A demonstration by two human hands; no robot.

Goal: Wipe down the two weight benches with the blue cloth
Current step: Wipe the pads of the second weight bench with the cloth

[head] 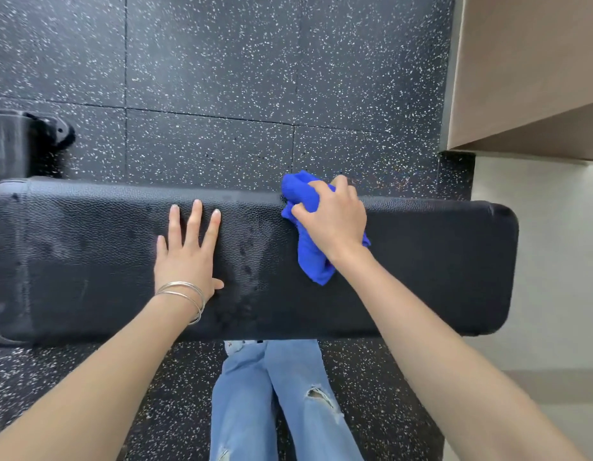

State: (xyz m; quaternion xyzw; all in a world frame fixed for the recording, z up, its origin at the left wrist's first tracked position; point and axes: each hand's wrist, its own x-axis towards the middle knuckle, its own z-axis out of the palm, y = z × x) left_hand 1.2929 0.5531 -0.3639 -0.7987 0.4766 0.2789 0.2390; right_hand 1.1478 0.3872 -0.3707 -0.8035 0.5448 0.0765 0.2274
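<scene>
Our right hand curls its fingers round the bunched blue cloth at the far edge of the bench pad; our left hand lies flat, fingers spread, bracing. We judge wiping underway; next, sweep toward the dry right end.

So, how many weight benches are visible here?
1: the black bench spans the middle. The dark object at the left edge may belong to a second one; I cannot tell.

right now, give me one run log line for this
step: bench wipe | right hand: grips blue cloth at bench far edge | left hand: flat on bench
</scene>
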